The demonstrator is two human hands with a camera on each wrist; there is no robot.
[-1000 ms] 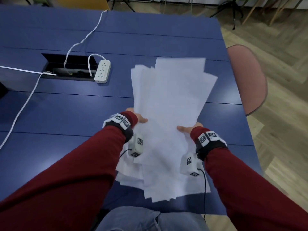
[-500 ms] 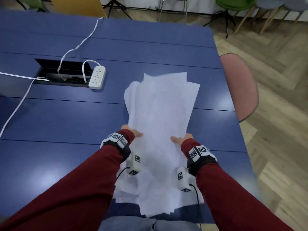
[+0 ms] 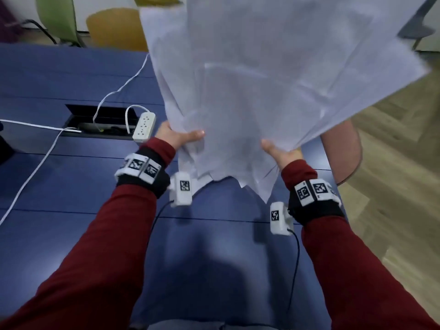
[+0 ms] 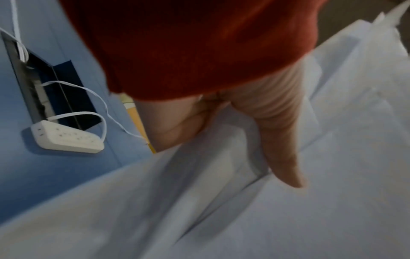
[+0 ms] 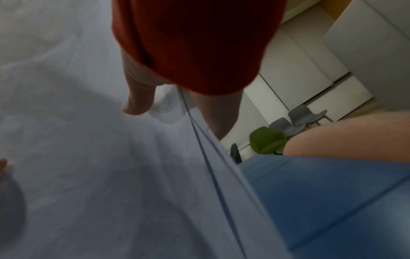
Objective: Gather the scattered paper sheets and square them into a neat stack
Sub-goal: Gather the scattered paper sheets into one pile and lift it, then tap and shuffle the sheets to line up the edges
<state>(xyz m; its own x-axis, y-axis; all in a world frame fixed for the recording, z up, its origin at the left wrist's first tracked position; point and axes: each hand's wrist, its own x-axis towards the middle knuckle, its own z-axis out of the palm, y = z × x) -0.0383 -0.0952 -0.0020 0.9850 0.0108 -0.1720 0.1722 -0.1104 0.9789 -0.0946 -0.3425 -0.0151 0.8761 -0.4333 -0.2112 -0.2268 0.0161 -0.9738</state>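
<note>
Between left hand (image 3: pixel 177 136) and right hand (image 3: pixel 282 152), both pinching the paper sheets (image 3: pixel 273 75), loosen slightly, then tap edges down.

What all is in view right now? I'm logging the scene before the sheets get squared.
paper sheets: a bundle, count unclear, white, lifted off the table, fanned and uneven, held at the lower end
table: one, blue, under the arms
power strip: one, white, on the table beside the cable hatch
cable hatch: one, black, recessed in the table, lid open
cables: white, running from the hatch across the table
chairs: pink by the table's right edge; green and yellow beyond its far edge
left hand: grips the sheets' left side
right hand: grips the sheets' right side
sleeves: two, dark red
</note>
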